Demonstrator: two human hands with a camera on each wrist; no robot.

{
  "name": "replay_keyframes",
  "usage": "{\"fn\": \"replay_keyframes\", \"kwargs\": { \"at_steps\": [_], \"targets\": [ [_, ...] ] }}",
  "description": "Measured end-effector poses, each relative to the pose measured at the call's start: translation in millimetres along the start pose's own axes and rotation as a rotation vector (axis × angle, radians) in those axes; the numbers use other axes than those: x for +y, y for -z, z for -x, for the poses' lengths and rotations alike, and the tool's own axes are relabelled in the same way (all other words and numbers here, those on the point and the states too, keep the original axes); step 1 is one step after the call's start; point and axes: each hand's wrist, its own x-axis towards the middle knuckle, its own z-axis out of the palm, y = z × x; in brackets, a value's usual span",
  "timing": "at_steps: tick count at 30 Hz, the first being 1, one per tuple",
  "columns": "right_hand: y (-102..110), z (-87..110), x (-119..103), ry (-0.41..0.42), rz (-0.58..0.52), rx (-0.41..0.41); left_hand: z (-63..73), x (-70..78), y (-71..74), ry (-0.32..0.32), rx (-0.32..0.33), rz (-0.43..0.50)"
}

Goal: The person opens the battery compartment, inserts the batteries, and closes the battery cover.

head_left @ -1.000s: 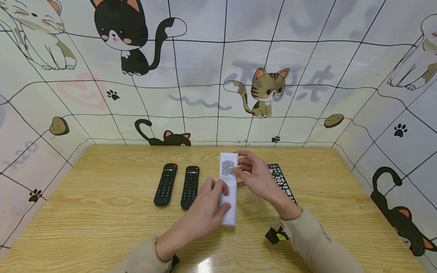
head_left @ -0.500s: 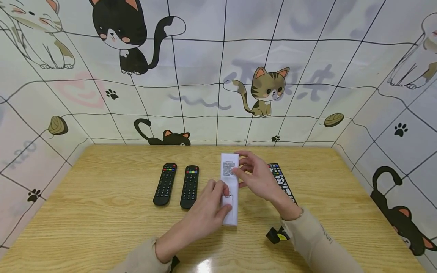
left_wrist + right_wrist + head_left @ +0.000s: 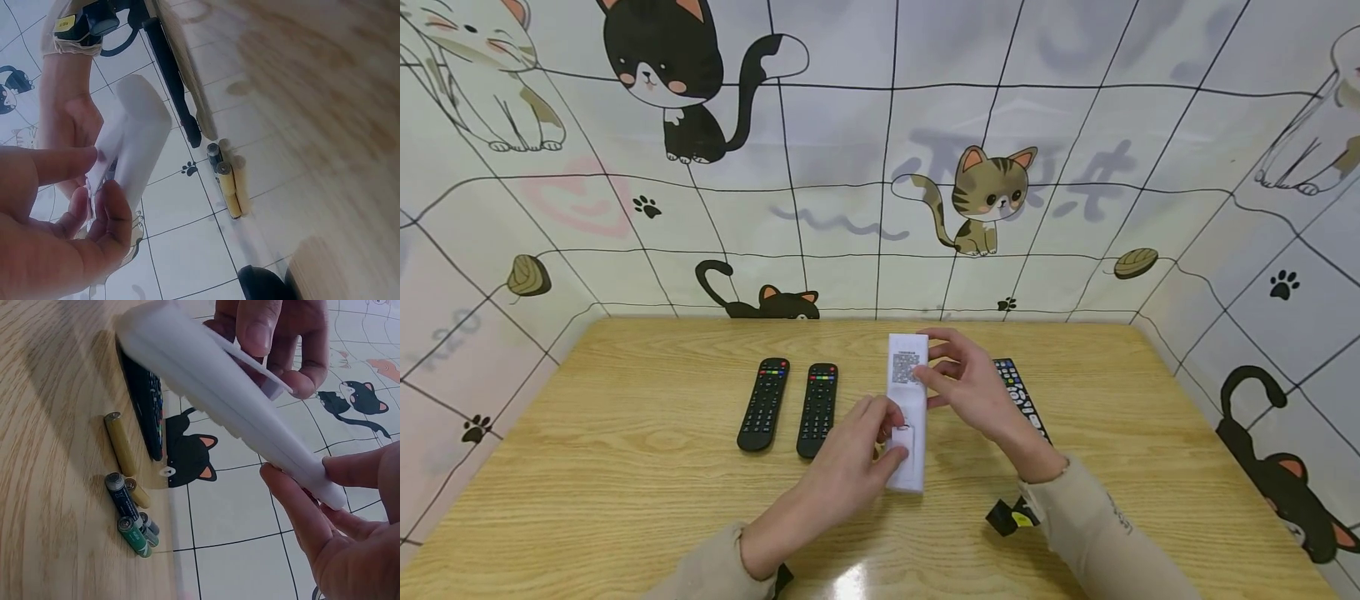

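Observation:
A white remote control [image 3: 912, 404] is held above the table with its labelled back facing up. My right hand [image 3: 970, 387] grips its far end between thumb and fingers. Nearer to me, my left hand [image 3: 857, 450] pinches the battery cover [image 3: 902, 442], with the thumb on top and fingertips at its raised edge. In the right wrist view that cover [image 3: 270, 376] stands tilted away from the remote's body, one end lifted. The inside of the compartment is hidden.
Two black remotes [image 3: 763, 406] [image 3: 817, 410] lie left of my hands. Another remote with large buttons [image 3: 1024, 400] lies partly behind my right wrist. Several loose batteries [image 3: 128, 500] rest on the wooden table [image 3: 625, 467], mostly hidden in the head view. A patterned wall closes the back.
The battery cover has come up from the white remote's back under my left fingers; its outline and a gap now show. The remote has shifted slightly right, while my right hand keeps its grip.

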Motion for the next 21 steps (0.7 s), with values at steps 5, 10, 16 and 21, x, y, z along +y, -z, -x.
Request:
{"fn": "replay_keyframes", "kwargs": {
  "at_steps": [5,10,16,21],
  "targets": [
    [0.5,-0.4,0.3,0.004,-0.006,0.014,-1.3,0.4,0.1,0.008,0.012,0.030],
    [1.3,-0.5,-1.0,0.014,-0.005,0.012,-1.2,0.6,1.9,0.001,0.016,0.061],
    [2.9,-1.1,-1.6,0.023,-0.019,0.012,-1.0,1.0,5.1,0.006,0.022,0.133],
    [3.8,-1.4,-1.6,0.036,-0.019,0.012,-0.3,0.5,6.8,0.019,0.021,0.211]
  ]
}}
